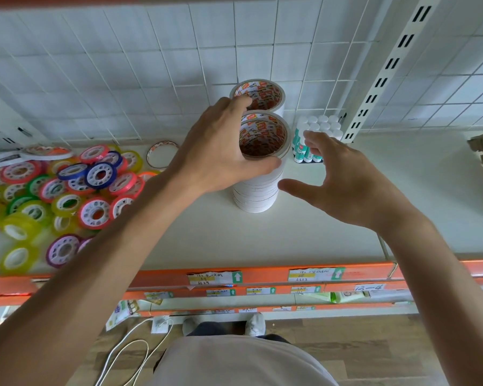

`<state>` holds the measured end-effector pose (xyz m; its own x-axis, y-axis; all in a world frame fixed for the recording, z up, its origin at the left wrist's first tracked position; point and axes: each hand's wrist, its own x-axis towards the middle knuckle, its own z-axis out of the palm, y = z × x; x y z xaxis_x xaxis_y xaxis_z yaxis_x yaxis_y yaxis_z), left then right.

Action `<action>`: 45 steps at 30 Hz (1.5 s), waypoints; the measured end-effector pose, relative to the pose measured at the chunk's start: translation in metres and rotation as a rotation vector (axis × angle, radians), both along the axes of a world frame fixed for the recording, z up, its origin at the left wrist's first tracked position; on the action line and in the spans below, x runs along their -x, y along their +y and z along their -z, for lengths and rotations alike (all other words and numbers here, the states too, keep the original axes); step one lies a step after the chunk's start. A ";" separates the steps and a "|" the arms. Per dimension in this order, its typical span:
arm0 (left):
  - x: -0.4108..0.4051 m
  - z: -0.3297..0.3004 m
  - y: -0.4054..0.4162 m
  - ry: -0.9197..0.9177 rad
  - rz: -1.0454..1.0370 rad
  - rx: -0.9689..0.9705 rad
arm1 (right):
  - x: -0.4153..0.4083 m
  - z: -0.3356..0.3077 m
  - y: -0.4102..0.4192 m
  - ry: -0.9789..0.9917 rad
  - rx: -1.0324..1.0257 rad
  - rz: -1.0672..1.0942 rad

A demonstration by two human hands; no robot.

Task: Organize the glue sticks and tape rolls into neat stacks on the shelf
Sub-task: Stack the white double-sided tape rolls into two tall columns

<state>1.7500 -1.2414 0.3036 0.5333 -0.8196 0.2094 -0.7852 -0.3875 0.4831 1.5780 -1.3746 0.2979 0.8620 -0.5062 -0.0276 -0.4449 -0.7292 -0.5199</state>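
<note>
Two hands at work on one white stack of tape rolls [258, 188]: left hand [221, 146] wrapped round the top roll, thumb along the near rim and fingers over the far edge toward a second stack [258, 93] standing just behind; right hand [343, 179] spread wide and holding nothing, thumb reaching toward the stack's right side, fingertips [314, 147] near the block of glue sticks [315, 135]. Front stack tall, upright, slightly uneven down its side, planted mid-shelf [262, 240]. Glue sticks packed upright with white caps in tidy rows against the slotted upright [385, 79], just right of the stacks and apart from them. Off to the left, still unsorted: a loose heap of coloured tape rolls [67, 188] in pink, blue, green, yellow and purple, plus one thin ring of tape [162, 154] lying flat by itself near the wire back grid [151, 65]. Judged step: seating or squaring the top roll on the front stack, white rolls and glue sticks apparently done, coloured heap yet to come. Next move likely calls for a steadying touch from the free hand against the stack's right flank, then gentle release without nudging the column, before turning left to the heap.
</note>
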 end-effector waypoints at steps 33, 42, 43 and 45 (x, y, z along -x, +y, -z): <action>0.004 -0.007 -0.003 0.054 -0.012 -0.006 | -0.002 0.008 0.008 0.038 0.004 0.008; 0.003 -0.006 0.000 0.057 0.007 0.021 | -0.004 0.008 0.015 0.069 -0.023 0.011; 0.003 -0.006 0.002 0.052 0.013 0.024 | -0.002 0.007 0.017 0.086 -0.005 0.009; 0.003 -0.006 0.008 0.041 0.024 0.045 | 0.003 0.003 0.023 0.123 0.043 0.001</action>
